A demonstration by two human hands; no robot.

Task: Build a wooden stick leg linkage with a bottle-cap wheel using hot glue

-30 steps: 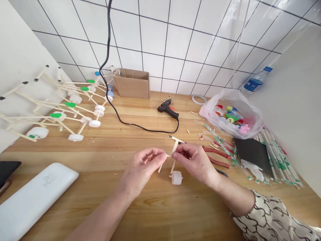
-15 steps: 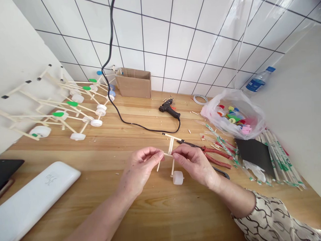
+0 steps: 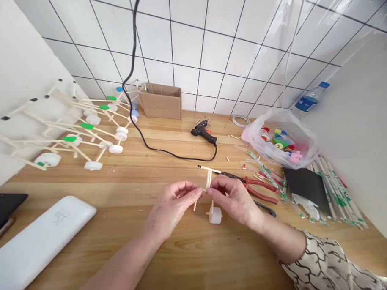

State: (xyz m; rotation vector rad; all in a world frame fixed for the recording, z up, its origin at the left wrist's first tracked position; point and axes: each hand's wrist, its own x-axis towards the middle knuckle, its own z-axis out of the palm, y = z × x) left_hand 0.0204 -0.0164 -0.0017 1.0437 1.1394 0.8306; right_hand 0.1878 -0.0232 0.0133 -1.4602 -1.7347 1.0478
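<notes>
- Center: short stick point(image 3: 204, 190) is being pinched by left hand point(image 3: 172, 205) and right hand point(image 3: 235, 200), both nearly closed, by stick frame point(image 3: 209, 178).
- Lower left, right: marking point(image 3: 58, 218) on white block point(image 3: 38, 245), bottle label point(image 3: 306, 103) being shown, unreadable.
- Bottom: room being offered by tabletop point(image 3: 197, 263).

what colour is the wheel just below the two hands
The wheel is cloudy white, shown best in the head view.

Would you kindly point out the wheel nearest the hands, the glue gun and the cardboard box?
Wheel point(image 3: 215, 215): head view, on its curved side.
Glue gun point(image 3: 207, 136): head view, on its handle.
Cardboard box point(image 3: 161, 105): head view, on its front wall.
</notes>
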